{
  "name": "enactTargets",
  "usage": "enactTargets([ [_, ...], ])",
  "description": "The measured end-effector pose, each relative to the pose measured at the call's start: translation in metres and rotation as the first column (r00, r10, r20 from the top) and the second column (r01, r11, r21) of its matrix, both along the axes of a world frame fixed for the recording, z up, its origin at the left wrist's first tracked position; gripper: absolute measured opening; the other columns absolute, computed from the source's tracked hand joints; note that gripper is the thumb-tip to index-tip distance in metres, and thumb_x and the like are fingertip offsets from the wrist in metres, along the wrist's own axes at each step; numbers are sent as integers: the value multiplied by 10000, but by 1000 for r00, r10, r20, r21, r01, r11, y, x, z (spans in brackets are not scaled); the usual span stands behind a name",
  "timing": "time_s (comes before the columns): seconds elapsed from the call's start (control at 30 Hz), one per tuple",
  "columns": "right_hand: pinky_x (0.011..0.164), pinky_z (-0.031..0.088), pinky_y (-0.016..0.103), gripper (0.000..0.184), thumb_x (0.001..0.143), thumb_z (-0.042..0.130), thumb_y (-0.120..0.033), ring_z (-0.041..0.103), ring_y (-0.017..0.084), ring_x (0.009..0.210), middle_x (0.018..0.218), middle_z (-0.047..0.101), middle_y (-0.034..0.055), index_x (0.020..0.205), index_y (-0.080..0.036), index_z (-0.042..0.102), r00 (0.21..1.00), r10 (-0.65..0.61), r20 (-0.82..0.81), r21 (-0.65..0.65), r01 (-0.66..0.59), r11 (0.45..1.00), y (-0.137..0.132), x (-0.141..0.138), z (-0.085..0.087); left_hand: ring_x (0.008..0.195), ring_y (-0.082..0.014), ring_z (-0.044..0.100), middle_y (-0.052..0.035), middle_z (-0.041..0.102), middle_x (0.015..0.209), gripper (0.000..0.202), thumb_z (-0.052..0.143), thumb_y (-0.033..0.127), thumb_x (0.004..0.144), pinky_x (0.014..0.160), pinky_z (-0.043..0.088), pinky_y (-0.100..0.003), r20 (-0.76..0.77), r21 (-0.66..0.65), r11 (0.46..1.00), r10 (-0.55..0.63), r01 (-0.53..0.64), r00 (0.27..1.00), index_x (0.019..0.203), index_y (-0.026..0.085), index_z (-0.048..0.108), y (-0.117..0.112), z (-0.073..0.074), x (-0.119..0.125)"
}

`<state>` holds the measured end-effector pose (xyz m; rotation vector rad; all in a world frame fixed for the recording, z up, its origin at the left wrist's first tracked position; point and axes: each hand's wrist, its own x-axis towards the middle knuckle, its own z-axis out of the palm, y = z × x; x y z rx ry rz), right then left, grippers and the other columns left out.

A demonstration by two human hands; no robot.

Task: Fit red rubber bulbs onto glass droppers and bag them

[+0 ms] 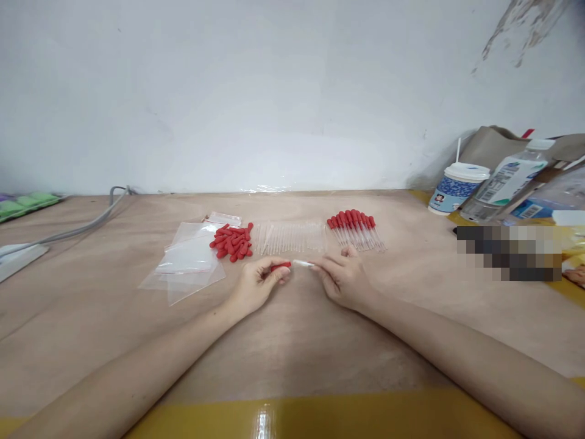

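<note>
Red bulb (280, 266), pinched in left grip (256, 283) | pale tube (301, 263), held in right grip (346, 280), end facing bulb, just apart | step: apparently lining up the pair | next: calls for straight alignment | loose tubes (290, 238), beyond both grips

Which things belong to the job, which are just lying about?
Likely job:
red bulb in left hand
whitish tube in right hand
red bulb pile
clear tubes
red-topped tubes
plastic bags, perhaps

Likely lying about:
cup
bottle
grey cable
</note>
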<state>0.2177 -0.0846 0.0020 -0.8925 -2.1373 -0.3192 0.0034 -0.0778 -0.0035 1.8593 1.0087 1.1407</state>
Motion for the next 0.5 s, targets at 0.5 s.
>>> enactTargets([
  [0.5,703,272,309,193,898,392,-219,532,113,627,781,668,7,914,-184,581,999,44,3,-212,-42,976,-7,-7,3,779,-152,625,-44,685,850,160,561,254,817,715,494,-260,-130,222,974,-10,39,991,895,166,669,5,7,-3],
])
